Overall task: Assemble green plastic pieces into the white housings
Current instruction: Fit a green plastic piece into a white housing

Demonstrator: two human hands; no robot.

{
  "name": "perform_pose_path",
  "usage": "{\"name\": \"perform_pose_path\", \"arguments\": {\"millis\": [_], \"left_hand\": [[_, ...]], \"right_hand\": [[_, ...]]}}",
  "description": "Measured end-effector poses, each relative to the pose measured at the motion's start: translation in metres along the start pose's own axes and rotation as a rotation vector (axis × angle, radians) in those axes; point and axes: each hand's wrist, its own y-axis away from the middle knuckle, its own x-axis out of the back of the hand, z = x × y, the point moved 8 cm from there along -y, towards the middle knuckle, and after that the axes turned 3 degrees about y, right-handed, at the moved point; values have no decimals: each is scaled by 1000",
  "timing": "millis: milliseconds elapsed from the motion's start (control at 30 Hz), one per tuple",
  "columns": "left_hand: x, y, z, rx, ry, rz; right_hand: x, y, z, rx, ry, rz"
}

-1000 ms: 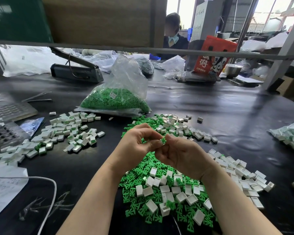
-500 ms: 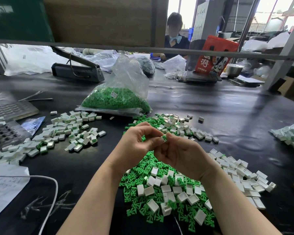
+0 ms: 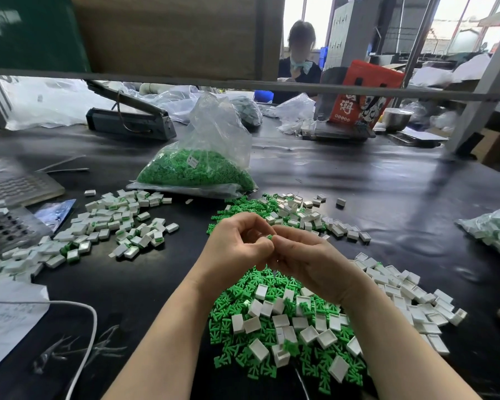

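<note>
1. The left hand [image 3: 237, 243] and right hand [image 3: 309, 258] meet fingertip to fingertip above the middle of the black worktop [image 3: 358, 180], fingers curled.
2. Together they pinch one small green piece [image 3: 269, 237]; whether a housing sits with it I cannot tell.
3. Beneath the wrists, near the front edge, lies a mixed heap of green pieces [image 3: 228, 313] and white housings [image 3: 309, 334].
4. Assembled housings [image 3: 113, 223] spread towards the left edge.
5. A clear bag of green pieces [image 3: 197, 168] stands behind the hands.
</note>
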Motion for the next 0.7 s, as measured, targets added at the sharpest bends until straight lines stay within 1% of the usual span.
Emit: {"name": "perform_pose_path", "arguments": {"millis": [367, 533, 700], "left_hand": [[-1, -1, -4, -13, 64, 48], [0, -1, -1, -43, 54, 71], [0, -1, 0, -56, 46, 79]], "right_hand": [[-2, -4, 2, 33, -22, 28], [-4, -5, 2, 56, -82, 11], [-4, -5, 3, 62, -71, 9]]}}
